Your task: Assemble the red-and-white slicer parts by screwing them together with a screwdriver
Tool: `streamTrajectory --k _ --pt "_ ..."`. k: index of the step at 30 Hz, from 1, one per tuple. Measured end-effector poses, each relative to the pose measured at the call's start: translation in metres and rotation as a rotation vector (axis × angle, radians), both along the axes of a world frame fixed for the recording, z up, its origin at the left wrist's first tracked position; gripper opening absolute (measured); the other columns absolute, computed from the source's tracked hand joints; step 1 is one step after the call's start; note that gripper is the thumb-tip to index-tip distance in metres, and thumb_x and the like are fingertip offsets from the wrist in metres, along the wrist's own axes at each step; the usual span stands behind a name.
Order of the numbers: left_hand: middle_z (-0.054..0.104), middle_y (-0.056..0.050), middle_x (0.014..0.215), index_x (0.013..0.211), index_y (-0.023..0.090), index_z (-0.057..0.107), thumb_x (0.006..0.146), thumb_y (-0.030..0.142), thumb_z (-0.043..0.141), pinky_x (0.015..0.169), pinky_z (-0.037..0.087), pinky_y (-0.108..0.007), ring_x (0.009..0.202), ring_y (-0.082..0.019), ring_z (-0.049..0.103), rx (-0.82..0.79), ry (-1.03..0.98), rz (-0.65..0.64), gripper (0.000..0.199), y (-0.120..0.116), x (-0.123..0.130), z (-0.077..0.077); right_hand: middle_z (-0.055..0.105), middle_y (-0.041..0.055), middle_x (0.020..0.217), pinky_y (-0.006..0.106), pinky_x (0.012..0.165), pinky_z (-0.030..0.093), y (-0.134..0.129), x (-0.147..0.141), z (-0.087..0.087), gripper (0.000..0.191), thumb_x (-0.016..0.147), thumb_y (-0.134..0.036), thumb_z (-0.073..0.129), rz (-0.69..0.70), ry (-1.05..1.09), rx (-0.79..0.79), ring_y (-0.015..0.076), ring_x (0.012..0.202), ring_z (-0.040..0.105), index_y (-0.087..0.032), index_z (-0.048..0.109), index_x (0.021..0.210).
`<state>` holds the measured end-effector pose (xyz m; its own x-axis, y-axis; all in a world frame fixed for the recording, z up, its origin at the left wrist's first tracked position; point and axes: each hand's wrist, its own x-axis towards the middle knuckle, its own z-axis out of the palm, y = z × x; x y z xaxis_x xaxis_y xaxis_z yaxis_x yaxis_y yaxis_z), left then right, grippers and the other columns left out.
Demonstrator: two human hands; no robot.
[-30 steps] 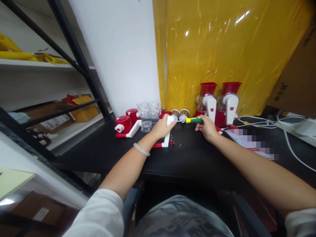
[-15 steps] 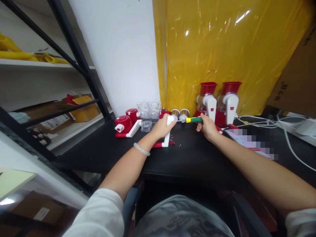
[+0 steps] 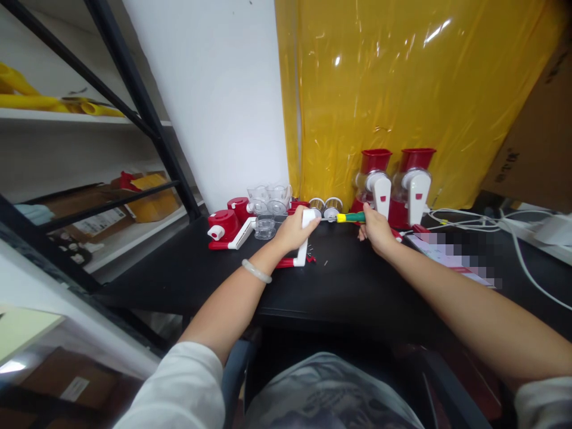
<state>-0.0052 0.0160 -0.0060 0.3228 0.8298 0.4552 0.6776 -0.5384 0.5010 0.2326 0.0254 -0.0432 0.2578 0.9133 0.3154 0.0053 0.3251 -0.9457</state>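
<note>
My left hand (image 3: 295, 230) is closed around the top of a white crank handle (image 3: 302, 252) with a red grip. In my right hand (image 3: 374, 229) is a screwdriver (image 3: 352, 218) with a green and yellow handle. Its shaft points left, level, and its tip meets the crank's top beside my left fingers; the exact contact is too small to make out. Below the crank, several small screws (image 3: 311, 248) and a small red piece (image 3: 311, 259) lie on the black table (image 3: 357, 292). Two metal grater drums (image 3: 332, 208) stand just behind the screwdriver.
Red grater bases (image 3: 224, 226) and clear plastic hoppers (image 3: 277, 198) stand at the back left. Two assembled red and white rotary graters (image 3: 417, 187) stand at the back right. White cables (image 3: 473, 221) and a partly blurred flat screen (image 3: 451, 259) lie on the right. Metal shelving (image 3: 154, 134) rises at left.
Almost nothing differs. The fingers of my right hand have shifted slightly on the screwdriver handle, while my left hand and the crank handle stay in place.
</note>
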Motion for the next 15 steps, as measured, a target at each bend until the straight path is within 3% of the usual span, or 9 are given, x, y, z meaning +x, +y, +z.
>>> streamTrajectory --k 15 --pt "0.069 -0.010 0.091 0.116 0.019 0.049 0.089 0.063 0.044 0.075 0.049 -0.036 0.083 -0.025 0.067 0.061 -0.012 0.006 0.052 -0.0053 0.0018 0.0024 0.041 -0.0017 0.029 0.027 0.030 0.038 0.0055 0.0050 -0.0039 0.056 0.082 -0.073 0.045 -0.115 -0.040 -0.118 0.0140 0.025 0.043 -0.025 0.043 0.053"
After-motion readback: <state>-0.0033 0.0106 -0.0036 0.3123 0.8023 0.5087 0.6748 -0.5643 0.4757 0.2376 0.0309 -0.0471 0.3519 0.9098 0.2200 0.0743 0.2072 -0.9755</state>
